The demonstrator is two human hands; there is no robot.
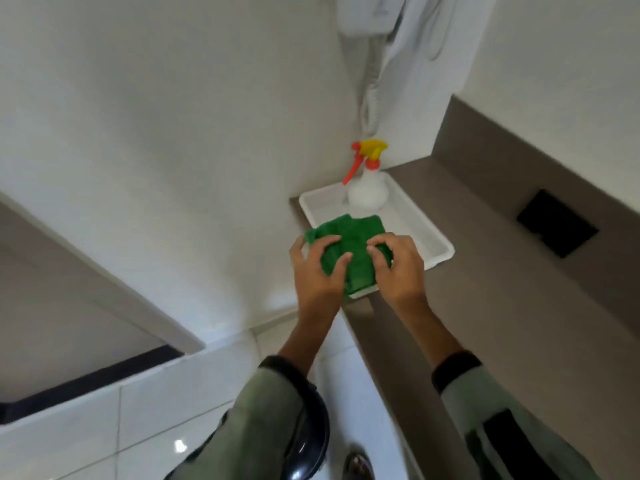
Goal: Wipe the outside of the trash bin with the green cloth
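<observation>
The left hand [317, 271] is pressed onto the green cloth [348, 251], its fingers [327, 242] spread and curled into the near-left edge, and the right hand [398, 268] is laid on the near-right edge with fingers [379, 244] bent and bunching the fabric. The cloth is held under both sets of fingertips in the white tray [433, 237] on the counter [502, 306], its long axis running away from the fingers toward the spray bottle [367, 188] just beyond. A lift looks due; neither hand is nearer, and a dark rounded object [311, 441], possibly the trash bin, is glimpsed low down.
</observation>
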